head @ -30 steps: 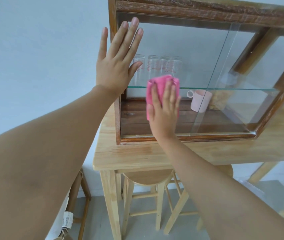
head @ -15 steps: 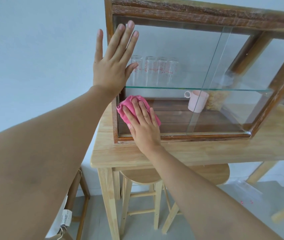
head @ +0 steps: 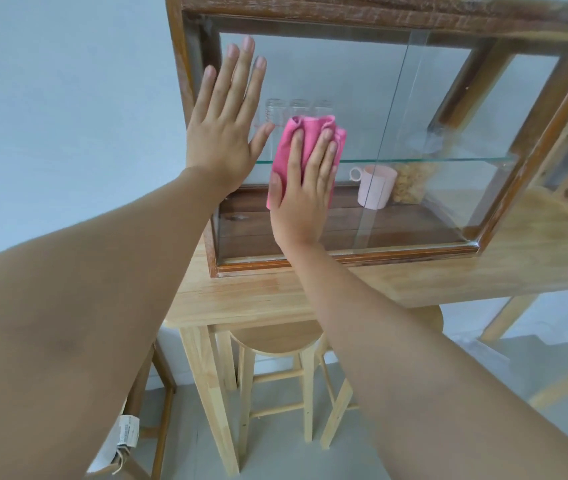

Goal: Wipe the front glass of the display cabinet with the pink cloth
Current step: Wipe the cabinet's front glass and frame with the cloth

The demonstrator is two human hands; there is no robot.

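Note:
The display cabinet (head: 362, 10) has a dark wooden frame and a front glass (head: 355, 88) in two panes. My right hand (head: 301, 199) lies flat on the pink cloth (head: 310, 128), pressing it against the left pane at the height of the glass shelf. My left hand (head: 225, 128) is spread flat on the glass by the cabinet's left post, fingers up and apart, holding nothing. The cloth's lower part is hidden under my right hand.
Inside stand several clear glasses (head: 275, 110) on the glass shelf, and below it a pink mug (head: 378, 185) and a jar of beige pieces (head: 410, 183). The cabinet sits on a light wooden table (head: 449, 278). A wooden stool (head: 275, 336) stands underneath.
My right hand has moved the pink cloth from the glass's lower left corner up and to the right. My left hand stays flat on the glass.

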